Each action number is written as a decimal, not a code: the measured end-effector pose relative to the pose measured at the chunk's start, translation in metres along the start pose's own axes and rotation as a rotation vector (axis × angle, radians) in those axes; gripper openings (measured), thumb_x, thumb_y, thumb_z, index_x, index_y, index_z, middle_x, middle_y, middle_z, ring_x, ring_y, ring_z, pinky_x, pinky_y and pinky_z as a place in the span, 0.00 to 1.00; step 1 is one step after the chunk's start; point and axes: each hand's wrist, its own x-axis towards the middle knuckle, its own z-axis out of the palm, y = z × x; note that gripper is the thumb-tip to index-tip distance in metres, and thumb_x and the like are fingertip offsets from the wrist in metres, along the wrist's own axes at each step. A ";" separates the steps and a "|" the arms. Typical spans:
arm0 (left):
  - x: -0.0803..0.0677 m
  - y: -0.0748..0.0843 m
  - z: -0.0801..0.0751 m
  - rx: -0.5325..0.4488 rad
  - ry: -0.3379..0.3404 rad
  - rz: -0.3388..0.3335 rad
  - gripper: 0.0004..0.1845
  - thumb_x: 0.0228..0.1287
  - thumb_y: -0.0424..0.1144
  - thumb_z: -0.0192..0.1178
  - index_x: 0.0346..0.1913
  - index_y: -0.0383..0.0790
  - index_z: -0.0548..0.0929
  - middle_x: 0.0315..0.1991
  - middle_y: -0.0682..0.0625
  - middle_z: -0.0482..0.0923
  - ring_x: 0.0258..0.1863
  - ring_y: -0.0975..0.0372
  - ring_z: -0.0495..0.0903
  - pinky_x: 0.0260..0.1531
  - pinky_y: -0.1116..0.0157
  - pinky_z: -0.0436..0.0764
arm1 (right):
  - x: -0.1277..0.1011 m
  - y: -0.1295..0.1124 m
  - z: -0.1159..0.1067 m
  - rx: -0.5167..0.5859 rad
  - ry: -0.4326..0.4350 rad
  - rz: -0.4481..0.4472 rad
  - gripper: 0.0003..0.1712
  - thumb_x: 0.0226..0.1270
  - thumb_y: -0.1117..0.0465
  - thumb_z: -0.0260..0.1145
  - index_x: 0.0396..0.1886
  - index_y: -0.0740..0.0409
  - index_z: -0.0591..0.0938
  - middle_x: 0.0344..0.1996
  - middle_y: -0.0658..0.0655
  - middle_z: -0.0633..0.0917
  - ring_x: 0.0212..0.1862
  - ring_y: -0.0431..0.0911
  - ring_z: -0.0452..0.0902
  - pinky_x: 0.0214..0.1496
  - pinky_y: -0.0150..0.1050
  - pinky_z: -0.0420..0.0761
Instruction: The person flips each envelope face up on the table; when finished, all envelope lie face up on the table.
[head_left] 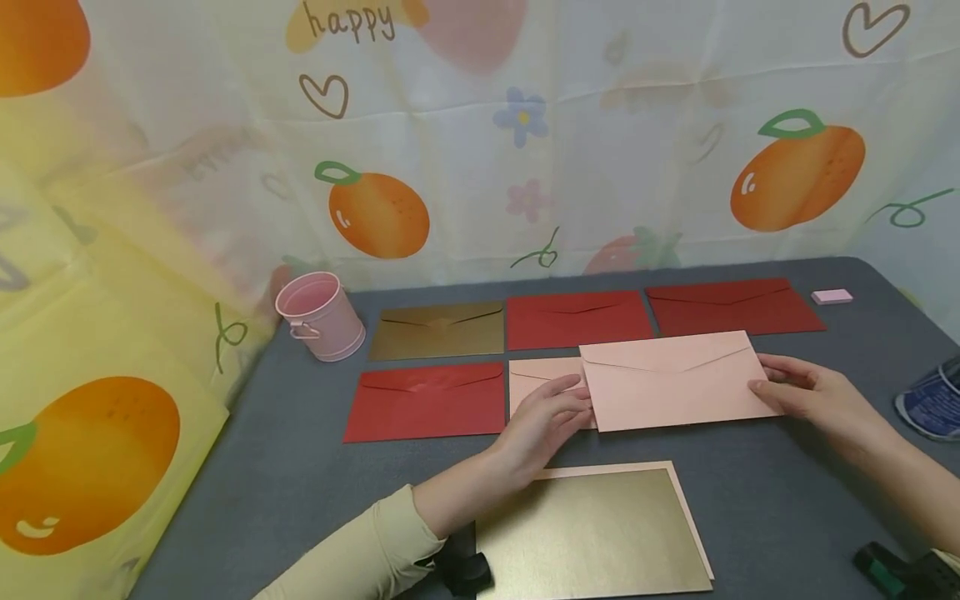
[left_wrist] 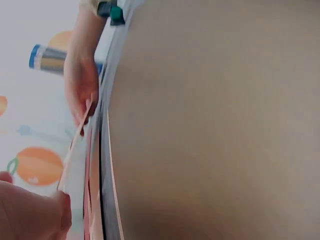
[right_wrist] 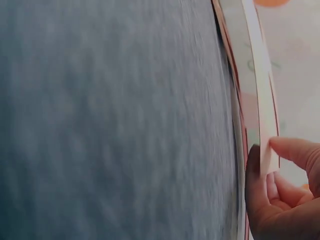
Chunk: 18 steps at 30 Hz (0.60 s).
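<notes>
Both hands hold a pale pink envelope (head_left: 675, 379) above the table, its flap side facing up. At its right end, my right hand (head_left: 813, 396) pinches the edge between thumb and fingers, as the right wrist view also shows. My left hand (head_left: 543, 425) is at the left end with curled fingers at the edge; its fingertips are partly hidden. Beneath lies another pink envelope (head_left: 528, 379), mostly covered. Nearer the person, a gold envelope (head_left: 600, 533) lies on top of a pale pink one (head_left: 693, 525), of which only a margin shows.
Behind are a smaller gold envelope (head_left: 438, 333) and two red envelopes (head_left: 577, 321) (head_left: 738, 307). Another red envelope (head_left: 427, 404) lies left of the hands. A pink bucket (head_left: 322, 317) stands at the back left, a small pink block (head_left: 831, 297) at the back right, and a blue can (head_left: 933, 400) at the right edge.
</notes>
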 end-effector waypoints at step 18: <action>0.058 -0.027 0.072 -0.088 -0.136 -0.074 0.32 0.59 0.33 0.50 0.67 0.27 0.59 0.70 0.38 0.54 0.71 0.46 0.56 0.69 0.56 0.58 | 0.000 0.032 -0.041 -0.161 0.196 0.013 0.38 0.79 0.56 0.47 0.71 0.80 0.44 0.63 0.87 0.56 0.58 0.69 0.62 0.57 0.37 0.74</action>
